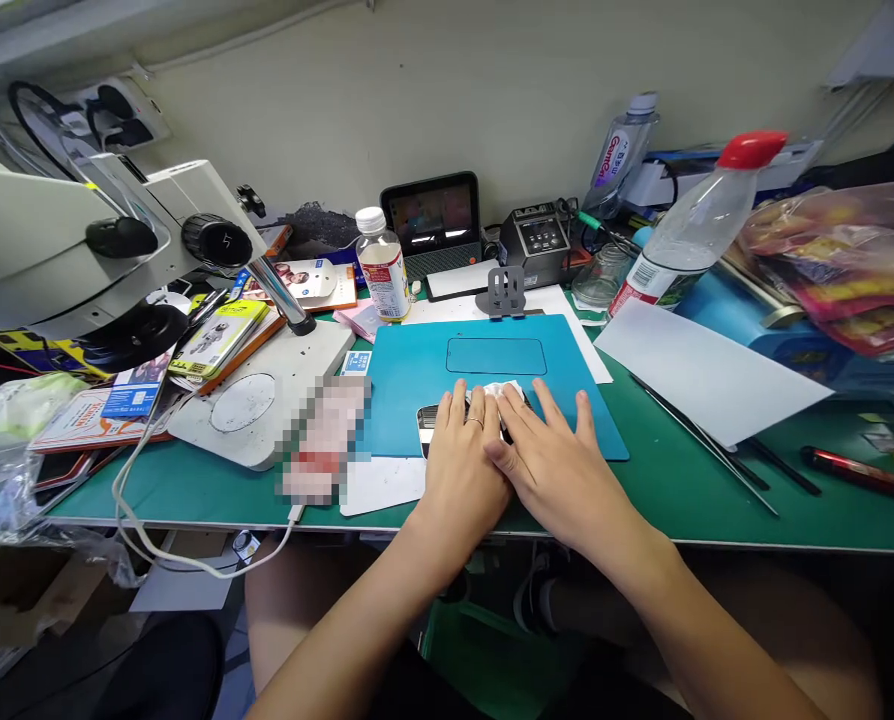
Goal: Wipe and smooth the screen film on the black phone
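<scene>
A phone-shaped glossy dark slab (425, 428) lies on the blue mat (402, 375), mostly covered by my hands. On top of it is a crumpled white tissue (501, 388), showing just past my fingertips. My left hand (463, 455) lies over the slab with its fingers stretched out, a ring on one of them. My right hand (548, 450) rests flat beside it, fingers spread over the tissue and thumb touching the left hand. Further back on the mat is a thin black rectangular outline (496, 356), rounded at the corners.
A microscope (64, 250) overhangs the left side. A cabled, pixelated phone (323, 440) lies left of the mat. Tweezers (709, 445) and white paper (706, 370) lie right. Behind stand a drink bottle (383, 265), a tablet (436, 215) and a red-capped bottle (706, 220).
</scene>
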`<state>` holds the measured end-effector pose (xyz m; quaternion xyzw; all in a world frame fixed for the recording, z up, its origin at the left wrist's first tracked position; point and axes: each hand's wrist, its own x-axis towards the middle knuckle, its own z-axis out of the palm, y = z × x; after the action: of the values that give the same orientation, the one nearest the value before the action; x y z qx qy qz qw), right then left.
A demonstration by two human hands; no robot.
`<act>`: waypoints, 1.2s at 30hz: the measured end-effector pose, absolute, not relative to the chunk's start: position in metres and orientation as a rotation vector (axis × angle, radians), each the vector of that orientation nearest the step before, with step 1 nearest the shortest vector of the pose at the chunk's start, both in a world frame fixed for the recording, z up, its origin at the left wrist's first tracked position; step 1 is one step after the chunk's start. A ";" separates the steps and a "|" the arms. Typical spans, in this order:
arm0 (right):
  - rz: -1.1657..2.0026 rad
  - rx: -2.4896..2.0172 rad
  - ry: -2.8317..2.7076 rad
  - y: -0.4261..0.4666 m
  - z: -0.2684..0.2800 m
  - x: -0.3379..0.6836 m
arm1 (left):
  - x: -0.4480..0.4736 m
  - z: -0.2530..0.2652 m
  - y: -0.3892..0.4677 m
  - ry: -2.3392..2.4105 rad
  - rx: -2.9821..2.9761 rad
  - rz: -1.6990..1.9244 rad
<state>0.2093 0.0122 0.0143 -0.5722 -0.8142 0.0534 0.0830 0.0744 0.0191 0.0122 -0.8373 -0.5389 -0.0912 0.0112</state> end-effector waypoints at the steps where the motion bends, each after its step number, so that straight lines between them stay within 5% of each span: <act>1: 0.147 -1.709 -2.430 0.010 0.014 0.210 | 0.074 0.012 0.017 -1.668 -2.614 -0.289; 36: 0.016 -1.653 -2.440 -0.030 0.002 0.213 | 0.069 0.008 -0.023 -1.448 -2.678 -0.285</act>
<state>0.2127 -0.0295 0.0020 -0.5582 -0.8240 0.0055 0.0970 0.0690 -0.0229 0.0076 -0.8751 -0.4730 -0.0932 0.0419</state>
